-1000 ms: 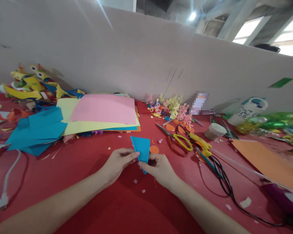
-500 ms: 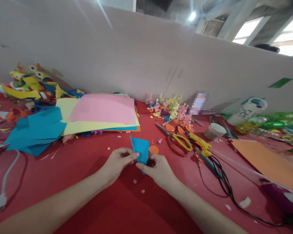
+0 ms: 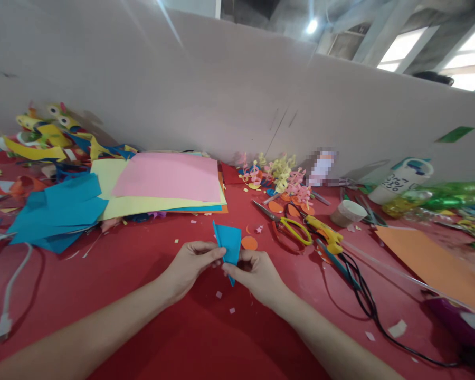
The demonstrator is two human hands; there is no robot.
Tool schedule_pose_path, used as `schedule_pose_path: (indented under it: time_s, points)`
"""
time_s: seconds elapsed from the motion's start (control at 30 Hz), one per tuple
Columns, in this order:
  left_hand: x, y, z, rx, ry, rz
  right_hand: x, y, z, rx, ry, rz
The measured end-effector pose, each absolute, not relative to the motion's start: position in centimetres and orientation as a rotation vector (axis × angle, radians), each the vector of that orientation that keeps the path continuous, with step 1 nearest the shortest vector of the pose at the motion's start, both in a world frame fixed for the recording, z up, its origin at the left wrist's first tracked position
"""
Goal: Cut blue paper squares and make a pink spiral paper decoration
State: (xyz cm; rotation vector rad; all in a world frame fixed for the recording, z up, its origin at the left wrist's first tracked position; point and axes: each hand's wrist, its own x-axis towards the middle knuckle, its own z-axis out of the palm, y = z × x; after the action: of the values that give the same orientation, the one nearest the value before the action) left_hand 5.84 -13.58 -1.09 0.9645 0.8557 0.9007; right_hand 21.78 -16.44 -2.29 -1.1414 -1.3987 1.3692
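Note:
Between my two hands is a small folded piece of blue paper (image 3: 231, 240), raised a little above the red table. Its left edge shows a narrow folded strip. My left hand (image 3: 196, 264) pinches that edge, thumb in front and fingers behind. On the other side, my right hand (image 3: 259, 272) grips the lower right part with its thumb across the front; its other fingers are partly hidden behind the paper. An orange paper circle (image 3: 249, 243) lies on the table just beyond my right hand.
Scissors (image 3: 288, 227) and a yellow glue gun (image 3: 326, 235) with a black cord lie to the right, near a paper cup (image 3: 348, 212). Pink and yellow sheets (image 3: 168, 177) are stacked at the back left, beside blue paper pieces (image 3: 63, 211). A grey partition (image 3: 182, 89) stands behind.
The blue paper has tilted slightly, and its left folded edge stands out a little more. Both hands keep their hold in nearly the same place.

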Motion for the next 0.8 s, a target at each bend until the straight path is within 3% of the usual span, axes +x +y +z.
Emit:
schedule_pose_path:
  time_s: [0.8]
  points:
    - [6.13, -13.52, -0.85, 0.941, 0.932, 0.933, 21.45, -16.78, -1.64, -1.277, -1.486, 1.175]
